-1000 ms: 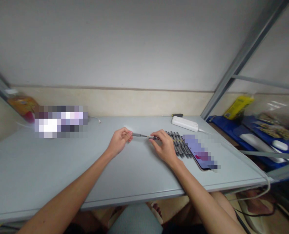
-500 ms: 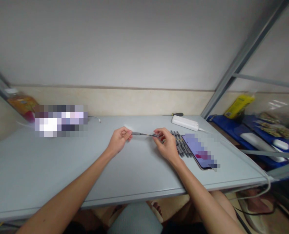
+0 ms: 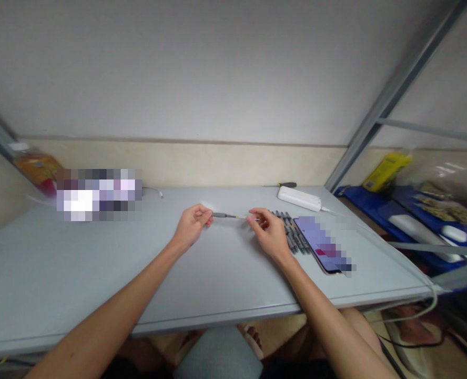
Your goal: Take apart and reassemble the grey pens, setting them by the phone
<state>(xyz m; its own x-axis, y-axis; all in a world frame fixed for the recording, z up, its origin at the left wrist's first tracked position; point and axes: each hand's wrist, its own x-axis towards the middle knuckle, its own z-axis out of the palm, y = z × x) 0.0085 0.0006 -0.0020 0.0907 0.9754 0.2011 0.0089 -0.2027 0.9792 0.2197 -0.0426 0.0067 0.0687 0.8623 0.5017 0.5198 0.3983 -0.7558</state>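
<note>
My left hand (image 3: 191, 228) pinches the left end of a thin grey pen (image 3: 229, 216) held level just above the grey table (image 3: 99, 273). My right hand (image 3: 270, 233) grips the pen's right end with closed fingers. Just right of that hand lies a row of several dark pens (image 3: 291, 232) side by side on the table.
A phone (image 3: 323, 245) lies right of the pens. Behind them are a white power strip (image 3: 298, 199) and a screwdriver (image 3: 283, 185) by the wall. A metal post (image 3: 379, 108) rises at the right; blue shelves (image 3: 415, 221) with clutter lie beyond. A blurred item (image 3: 98, 193) sits back left.
My right hand has drawn slightly back from the row of pens and turned a little. The left hand and the pen stay almost in place.
</note>
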